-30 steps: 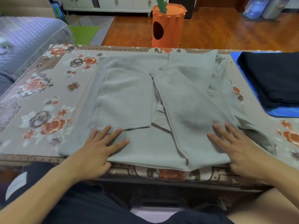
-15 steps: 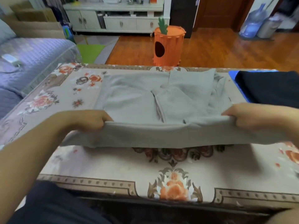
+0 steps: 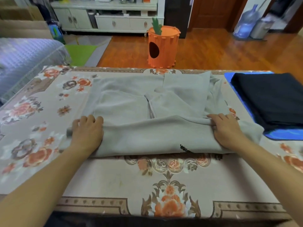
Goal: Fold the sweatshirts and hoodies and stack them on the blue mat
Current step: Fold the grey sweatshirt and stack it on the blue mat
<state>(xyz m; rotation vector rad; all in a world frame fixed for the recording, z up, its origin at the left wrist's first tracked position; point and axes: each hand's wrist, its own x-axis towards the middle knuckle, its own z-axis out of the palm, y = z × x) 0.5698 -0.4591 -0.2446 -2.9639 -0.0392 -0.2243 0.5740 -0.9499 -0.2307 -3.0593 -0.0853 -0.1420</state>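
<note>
Grey sweatshirt, small unreadable black mark, both hands pinching fold

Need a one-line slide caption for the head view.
Both hands, left hand and right hand, grip the grey sweatshirt mid-fold; black garment on blue mat.

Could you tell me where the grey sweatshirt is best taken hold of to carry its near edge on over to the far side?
Probably at the two ends of the folded-over near edge of the grey sweatshirt, coming from the near side, where the left hand and right hand already grip it. That edge runs straight across, so holding both ends should keep it taut and level.
</note>
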